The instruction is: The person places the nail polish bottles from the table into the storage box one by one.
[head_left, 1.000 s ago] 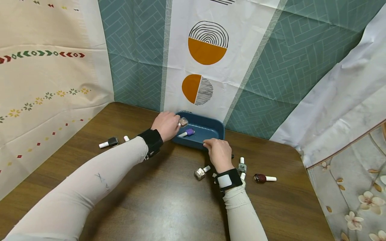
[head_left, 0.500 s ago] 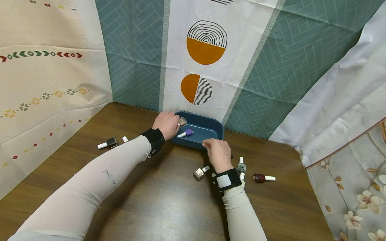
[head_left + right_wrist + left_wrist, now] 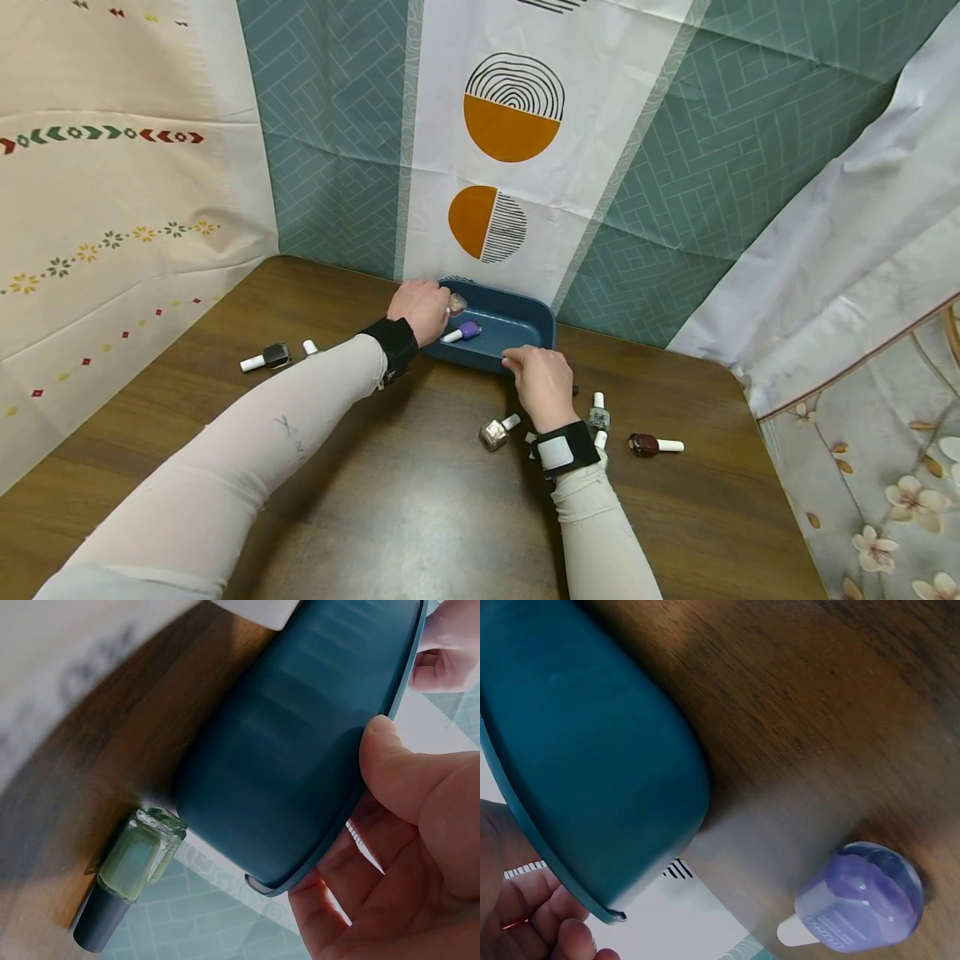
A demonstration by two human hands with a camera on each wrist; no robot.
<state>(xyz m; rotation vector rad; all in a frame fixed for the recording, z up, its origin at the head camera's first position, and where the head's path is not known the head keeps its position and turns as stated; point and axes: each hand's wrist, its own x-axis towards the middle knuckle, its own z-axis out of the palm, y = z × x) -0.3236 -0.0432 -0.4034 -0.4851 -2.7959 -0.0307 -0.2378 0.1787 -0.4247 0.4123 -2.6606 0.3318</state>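
Placement seems underway: the left hand (image 3: 422, 310) is pinching a glitter bottle (image 3: 457, 304) at the left end of the tray (image 3: 467, 357), the right hand (image 3: 544, 382) gripping its rim, the next move probably calling for release.

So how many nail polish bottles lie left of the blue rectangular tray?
2 visible: a square, white-capped black glass bottle, farther left, and a white-capped purple bottle, nearer the tray. The cream left sleeve may hide more.
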